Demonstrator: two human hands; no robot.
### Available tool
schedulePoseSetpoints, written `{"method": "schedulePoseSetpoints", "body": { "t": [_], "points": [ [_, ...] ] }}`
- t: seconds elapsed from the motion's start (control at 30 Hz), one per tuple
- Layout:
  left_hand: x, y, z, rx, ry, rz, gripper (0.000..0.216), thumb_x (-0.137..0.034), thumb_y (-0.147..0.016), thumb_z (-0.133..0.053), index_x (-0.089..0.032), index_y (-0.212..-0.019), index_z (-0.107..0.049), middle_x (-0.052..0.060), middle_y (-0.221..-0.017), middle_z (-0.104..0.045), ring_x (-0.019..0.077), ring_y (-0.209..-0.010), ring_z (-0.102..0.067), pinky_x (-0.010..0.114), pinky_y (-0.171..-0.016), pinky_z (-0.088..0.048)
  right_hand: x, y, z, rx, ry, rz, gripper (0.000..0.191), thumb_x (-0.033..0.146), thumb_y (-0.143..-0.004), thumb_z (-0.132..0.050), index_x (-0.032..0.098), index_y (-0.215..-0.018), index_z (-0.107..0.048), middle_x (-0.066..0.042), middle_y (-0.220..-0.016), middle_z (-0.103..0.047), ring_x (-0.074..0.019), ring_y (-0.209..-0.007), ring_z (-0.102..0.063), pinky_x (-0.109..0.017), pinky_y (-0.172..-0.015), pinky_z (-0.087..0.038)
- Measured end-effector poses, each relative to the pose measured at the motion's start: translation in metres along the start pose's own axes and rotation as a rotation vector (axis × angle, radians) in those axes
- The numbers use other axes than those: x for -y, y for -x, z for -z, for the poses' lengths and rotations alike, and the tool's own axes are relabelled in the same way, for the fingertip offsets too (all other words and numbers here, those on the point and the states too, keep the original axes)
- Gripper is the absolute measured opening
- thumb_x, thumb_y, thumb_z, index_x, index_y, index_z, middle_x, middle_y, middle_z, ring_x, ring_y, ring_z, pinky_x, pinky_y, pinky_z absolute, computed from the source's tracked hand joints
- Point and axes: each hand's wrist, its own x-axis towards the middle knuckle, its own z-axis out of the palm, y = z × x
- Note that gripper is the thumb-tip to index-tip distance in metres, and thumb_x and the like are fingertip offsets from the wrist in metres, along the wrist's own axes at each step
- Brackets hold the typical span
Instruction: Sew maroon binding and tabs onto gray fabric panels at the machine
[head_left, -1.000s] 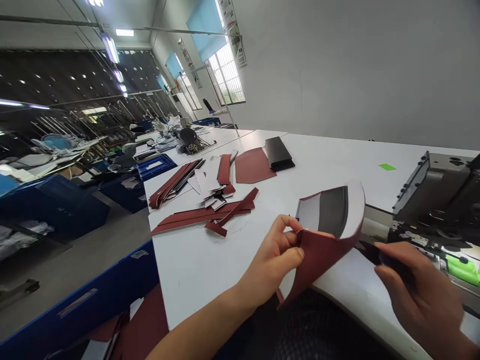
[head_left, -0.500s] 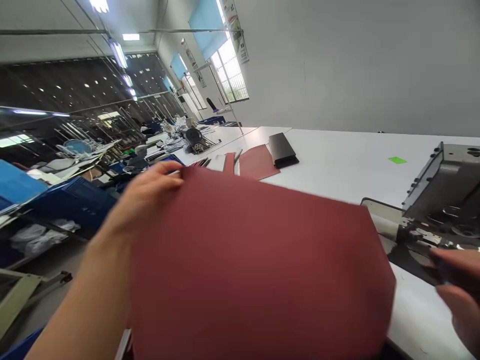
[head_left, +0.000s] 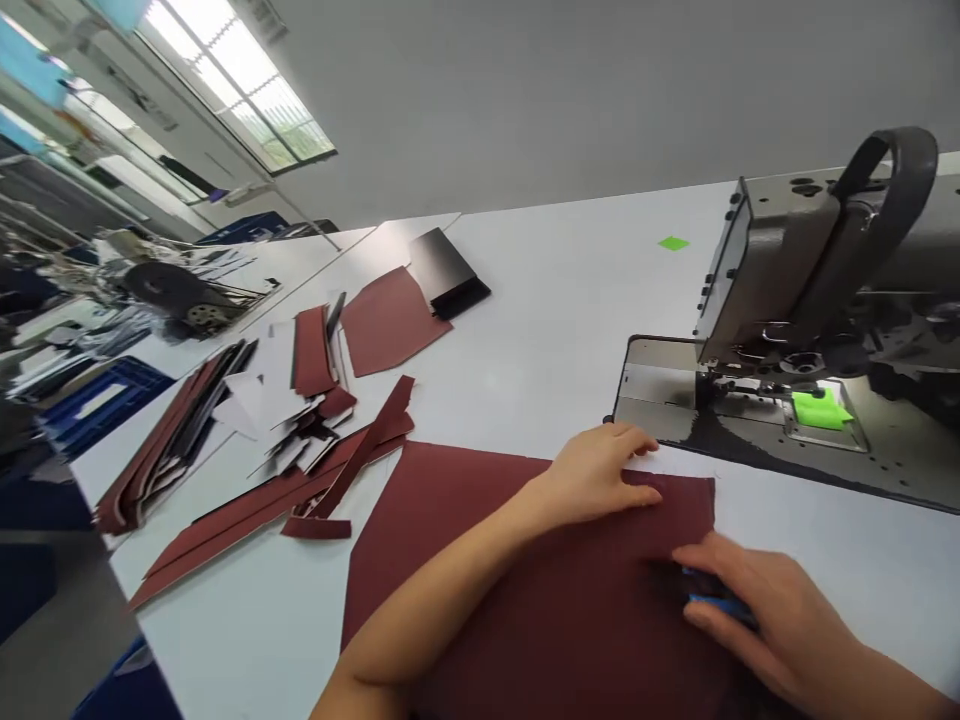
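Observation:
A large maroon leather-like sheet (head_left: 480, 560) lies on the white table at my front, running out of view at the bottom. My left hand (head_left: 600, 475) rests on its far part with the fingers stretched out and parted, gripping nothing. At the sheet's right edge, my right hand (head_left: 772, 610) is closed around a small blue and dark tool (head_left: 720, 595). The fingers cover much of that tool, so its exact kind does not show. Just beyond both hands stands a sewing machine (head_left: 802, 270) with a metal bed.
Maroon strips and scraps (head_left: 330, 480) are scattered on the left, beside stacked strips (head_left: 172, 430). Further back lie another reddish piece (head_left: 386, 325) and a black stack (head_left: 446, 270). One green paper (head_left: 821, 408) is on the machine bed, another green piece (head_left: 673, 243) on the table (head_left: 555, 300).
The maroon sheet, held up by my left hand before, now lies on the table. My left hand has let go of its corner and moved right onto it. The view has turned right and down.

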Motion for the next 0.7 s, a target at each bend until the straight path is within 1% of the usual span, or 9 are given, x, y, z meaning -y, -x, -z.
{"method": "schedulePoseSetpoints", "body": {
  "t": [0.1, 0.17, 0.23, 0.33, 0.4, 0.47, 0.57, 0.63, 0.7],
  "points": [
    [-0.005, -0.02, -0.004, 0.033, -0.002, -0.015, 0.031, -0.035, -0.085, -0.073, -0.018, -0.111, -0.072, 0.008, -0.114, -0.071, 0.0257, -0.104, -0.067, 0.033, -0.086, -0.05, -0.014, 0.004, 0.017, -0.126, 0.141, -0.222, 0.027, 0.049, -0.103, -0.053, 0.025, -0.112, -0.063, 0.002, -0.087, -0.074, -0.0133, -0.06, -0.069, -0.022, -0.053, -0.053],
    [-0.003, -0.025, -0.003, 0.06, 0.015, -0.008, 0.021, -0.031, -0.087, -0.067, -0.018, -0.102, -0.073, 0.006, -0.107, -0.072, 0.0234, -0.098, -0.067, 0.032, -0.083, -0.049, -0.024, 0.002, 0.024, -0.157, 0.265, -0.288, 0.035, 0.057, -0.103, -0.05, 0.025, -0.103, -0.064, 0.005, -0.076, -0.072, -0.0125, -0.048, -0.063, -0.025, -0.044, -0.046],
    [-0.002, -0.027, -0.002, 0.09, 0.008, -0.003, 0.015, -0.029, -0.087, -0.064, -0.019, -0.093, -0.074, 0.004, -0.099, -0.072, 0.0219, -0.094, -0.066, 0.031, -0.08, -0.047, -0.031, -0.004, 0.028, -0.144, 0.366, -0.288, 0.041, 0.06, -0.104, -0.044, 0.025, -0.096, -0.064, 0.006, -0.067, -0.068, -0.0128, -0.041, -0.058, -0.027, -0.04, -0.039],
    [-0.001, -0.028, -0.001, 0.11, -0.021, 0.01, 0.013, -0.029, -0.087, -0.062, -0.021, -0.085, -0.072, 0.003, -0.092, -0.07, 0.0214, -0.092, -0.063, 0.031, -0.077, -0.044, -0.037, -0.016, 0.03, -0.1, 0.437, -0.274, 0.047, 0.061, -0.105, -0.038, 0.024, -0.092, -0.064, 0.005, -0.06, -0.064, -0.0143, -0.039, -0.054, -0.029, -0.039, -0.033],
    [0.0, -0.028, 0.001, 0.131, -0.03, 0.006, 0.012, -0.032, -0.084, -0.067, -0.021, -0.084, -0.07, 0.002, -0.091, -0.069, 0.0222, -0.094, -0.062, 0.031, -0.076, -0.043, -0.039, -0.023, 0.032, -0.06, 0.441, -0.261, 0.048, 0.062, -0.105, -0.039, 0.024, -0.09, -0.065, 0.005, -0.058, -0.062, -0.0145, -0.038, -0.052, -0.029, -0.039, -0.032],
    [0.0, -0.029, 0.003, 0.165, -0.013, -0.008, 0.017, -0.036, -0.079, -0.073, -0.021, -0.084, -0.068, 0.002, -0.091, -0.068, 0.0226, -0.095, -0.061, 0.03, -0.075, -0.043, -0.04, -0.028, 0.036, -0.031, 0.419, -0.248, 0.046, 0.061, -0.104, -0.041, 0.025, -0.09, -0.066, 0.005, -0.055, -0.061, -0.0143, -0.037, -0.051, -0.029, -0.039, -0.031],
    [0.002, -0.029, 0.005, 0.219, 0.109, 0.038, 0.021, -0.036, -0.078, -0.077, -0.021, -0.087, -0.065, 0.0, -0.091, -0.069, 0.0203, -0.089, -0.062, 0.03, -0.073, -0.043, -0.041, -0.034, 0.039, -0.015, 0.356, -0.242, 0.044, 0.061, -0.103, -0.044, 0.026, -0.09, -0.067, 0.005, -0.056, -0.061, -0.0137, -0.037, -0.051, -0.028, -0.039, -0.033],
    [0.005, -0.029, 0.004, 0.238, 0.251, 0.084, 0.024, -0.032, -0.077, -0.078, -0.021, -0.092, -0.063, 0.0, -0.092, -0.07, 0.0181, -0.084, -0.063, 0.029, -0.075, -0.046, -0.04, -0.037, 0.038, -0.001, 0.323, -0.246, 0.043, 0.06, -0.103, -0.044, 0.026, -0.091, -0.067, 0.005, -0.06, -0.065, -0.0135, -0.04, -0.053, -0.028, -0.041, -0.035],
    [0.007, -0.028, 0.003, 0.243, 0.376, 0.097, 0.032, -0.028, -0.075, -0.081, -0.021, -0.097, -0.059, 0.0, -0.094, -0.071, 0.0167, -0.084, -0.062, 0.029, -0.078, -0.047, -0.04, -0.038, 0.035, 0.01, 0.304, -0.245, 0.041, 0.058, -0.104, -0.044, 0.026, -0.093, -0.067, 0.004, -0.066, -0.068, -0.0136, -0.043, -0.056, -0.028, -0.042, -0.037]
  ]
}}
